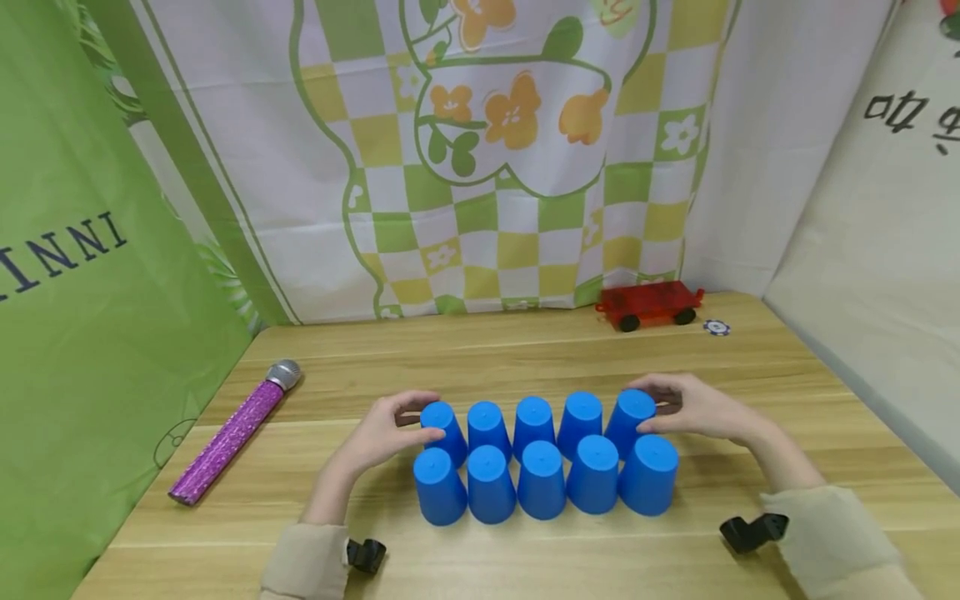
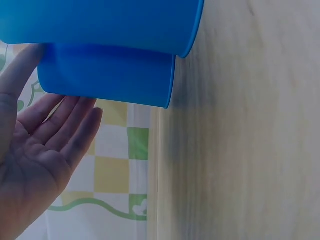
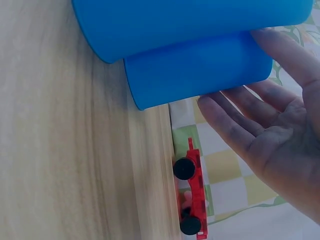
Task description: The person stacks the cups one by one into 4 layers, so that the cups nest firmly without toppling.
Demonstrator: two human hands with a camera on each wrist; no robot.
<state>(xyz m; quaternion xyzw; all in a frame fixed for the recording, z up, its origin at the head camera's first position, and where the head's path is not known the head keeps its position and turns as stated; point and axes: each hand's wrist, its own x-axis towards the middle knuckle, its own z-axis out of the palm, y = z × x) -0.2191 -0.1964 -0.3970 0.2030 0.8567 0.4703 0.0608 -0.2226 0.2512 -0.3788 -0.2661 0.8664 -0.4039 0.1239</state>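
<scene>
We saw two rows of blue cups (image 1: 542, 483), bases up, on the surface (image 1: 600, 567). The back row (image 1: 534, 425) lay between the two hands, its long axis running crosswise from one to the other. The left grip (image 1: 384, 427) pinched the leftmost back cup (image 1: 444, 427), thumb on the near side, fingers on the far side; the right grip (image 1: 693, 406) held the rightmost back cup (image 1: 630, 418) the same way. Neither was nearer overall, so we judged that shifting the row would turn on both pressing evenly inward. The front row (image 1: 491, 487) stood just nearer the person, ungripped. We could not tell whether the back rims touched the surface.
</scene>
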